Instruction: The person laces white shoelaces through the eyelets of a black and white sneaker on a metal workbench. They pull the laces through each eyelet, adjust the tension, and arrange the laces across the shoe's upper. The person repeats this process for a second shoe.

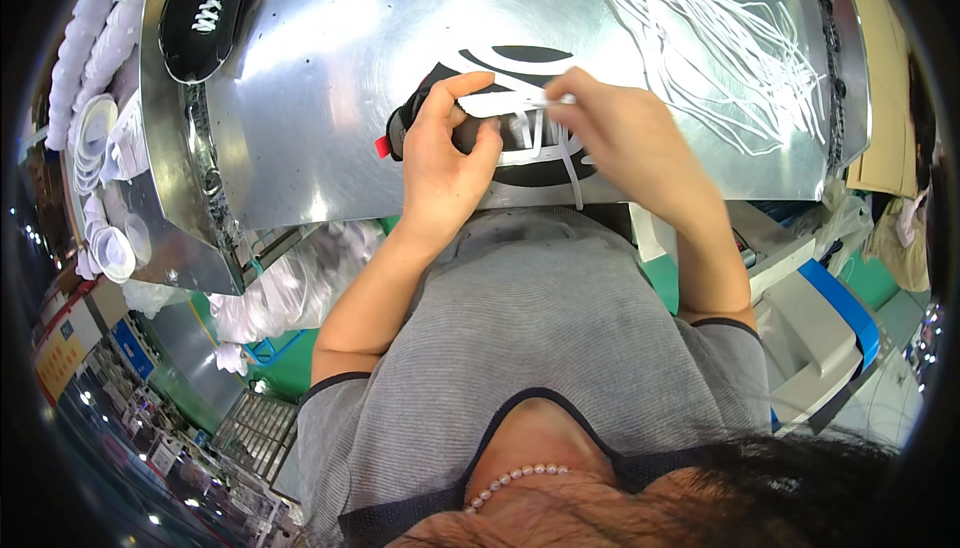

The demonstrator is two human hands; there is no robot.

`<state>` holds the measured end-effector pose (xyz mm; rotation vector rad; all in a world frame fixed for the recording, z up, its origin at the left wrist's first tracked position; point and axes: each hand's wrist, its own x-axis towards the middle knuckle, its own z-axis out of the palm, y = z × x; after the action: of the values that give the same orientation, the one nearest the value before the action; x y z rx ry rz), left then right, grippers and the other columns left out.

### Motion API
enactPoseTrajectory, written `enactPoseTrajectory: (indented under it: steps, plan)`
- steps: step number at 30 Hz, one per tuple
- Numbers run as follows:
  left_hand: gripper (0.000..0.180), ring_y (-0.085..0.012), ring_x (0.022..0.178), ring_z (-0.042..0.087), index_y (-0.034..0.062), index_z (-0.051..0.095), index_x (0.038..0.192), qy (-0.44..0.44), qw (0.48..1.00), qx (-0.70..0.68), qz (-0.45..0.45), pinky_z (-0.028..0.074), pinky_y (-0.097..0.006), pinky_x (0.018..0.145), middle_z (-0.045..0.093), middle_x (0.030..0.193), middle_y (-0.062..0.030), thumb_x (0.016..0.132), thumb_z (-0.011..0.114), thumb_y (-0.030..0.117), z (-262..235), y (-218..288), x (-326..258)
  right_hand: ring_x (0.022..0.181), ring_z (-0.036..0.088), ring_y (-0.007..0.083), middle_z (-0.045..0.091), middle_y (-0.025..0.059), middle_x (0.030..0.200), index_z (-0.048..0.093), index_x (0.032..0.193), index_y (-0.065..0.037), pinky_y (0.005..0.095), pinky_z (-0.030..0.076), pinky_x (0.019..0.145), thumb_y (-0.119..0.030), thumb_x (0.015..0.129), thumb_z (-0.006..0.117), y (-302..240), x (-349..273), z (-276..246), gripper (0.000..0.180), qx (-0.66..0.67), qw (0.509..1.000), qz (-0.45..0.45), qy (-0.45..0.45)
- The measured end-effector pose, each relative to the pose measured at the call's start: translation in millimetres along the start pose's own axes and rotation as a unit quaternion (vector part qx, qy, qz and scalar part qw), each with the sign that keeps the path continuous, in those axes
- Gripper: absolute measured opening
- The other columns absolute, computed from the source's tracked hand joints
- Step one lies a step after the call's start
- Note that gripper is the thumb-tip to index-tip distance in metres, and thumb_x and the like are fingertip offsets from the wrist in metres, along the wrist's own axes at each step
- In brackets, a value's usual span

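Observation:
A black shoe upper point(530, 174) with white trim and a red tab lies on the metal table in front of me. My left hand point(445, 163) grips it, thumb and forefinger curled around the white edge of its opening. White shoelace point(526, 133) strands cross the middle of the upper, and one end hangs toward the table's near edge. My right hand point(630, 138), slightly blurred, pinches the white lace close to the left fingertips. The palm and other fingers hide part of the upper.
A bundle of loose white laces point(700, 53) spreads over the right of the metal table point(330, 128). At the far left stands a black shoe point(205, 13) laced in white. Stacked white pieces point(95, 138) line the left side. A grey bin with a blue rim point(840, 313) sits low right.

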<state>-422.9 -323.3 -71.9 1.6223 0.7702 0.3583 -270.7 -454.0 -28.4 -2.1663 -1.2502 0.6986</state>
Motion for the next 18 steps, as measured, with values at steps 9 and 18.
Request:
enactPoseTrajectory:
  steps: [9,18]
  plan:
    - [0.032,-0.0096,0.08,0.056,0.0013,0.051,0.126,-0.056,0.997,0.059,0.003,0.046,-0.025,0.076,0.062,0.092,-0.0044,0.095,0.056,0.003,-14,2,13,0.068,0.065,0.0345,0.067,0.0148,0.075,0.06,0.104,-0.005,0.0405,0.049,0.06,-0.021,0.096,0.063,38,12,39,0.018,0.012,0.981,0.03,0.192]
    - [0.03,-0.033,0.092,0.065,0.0021,0.063,0.104,-0.027,0.902,0.348,0.253,0.051,-0.038,0.079,0.067,0.102,-0.0138,0.081,0.079,0.014,-17,20,-24,0.066,0.066,0.0219,0.066,0.0052,0.081,0.068,0.091,-0.008,0.0325,0.049,0.058,-0.031,0.076,0.082,18,-42,41,0.031,0.066,0.99,0.008,0.123]
